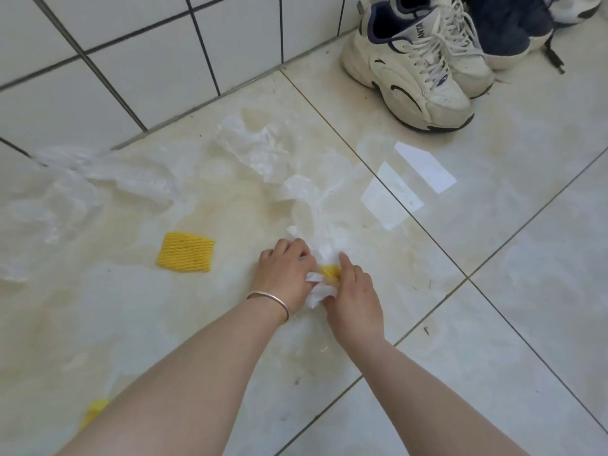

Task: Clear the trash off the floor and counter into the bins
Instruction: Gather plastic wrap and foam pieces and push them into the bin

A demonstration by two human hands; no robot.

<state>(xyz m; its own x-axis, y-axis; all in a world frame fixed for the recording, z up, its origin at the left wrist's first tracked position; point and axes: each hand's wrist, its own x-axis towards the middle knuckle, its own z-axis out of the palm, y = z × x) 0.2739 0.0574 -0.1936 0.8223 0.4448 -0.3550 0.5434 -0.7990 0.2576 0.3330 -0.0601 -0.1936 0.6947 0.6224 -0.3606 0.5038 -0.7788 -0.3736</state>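
Both hands meet low over the pale tiled floor. My left hand (285, 274), a thin bangle on its wrist, grips a wad of white tissue and clear plastic (317, 291). My right hand (353, 291) holds the same wad together with a small yellow foam net (330, 270) between the hands. A second yellow foam net (186, 251) lies flat on the floor to the left. Crumpled clear plastic bags lie further out (253, 144) and along the wall (108, 179). Another yellow scrap (95, 409) shows beside my left forearm.
White wall tiles with dark grout (131, 60) close off the back left. A pair of white sneakers (418, 67) stands at the back right with dark shoes (513, 24) behind them. No bin is in view.
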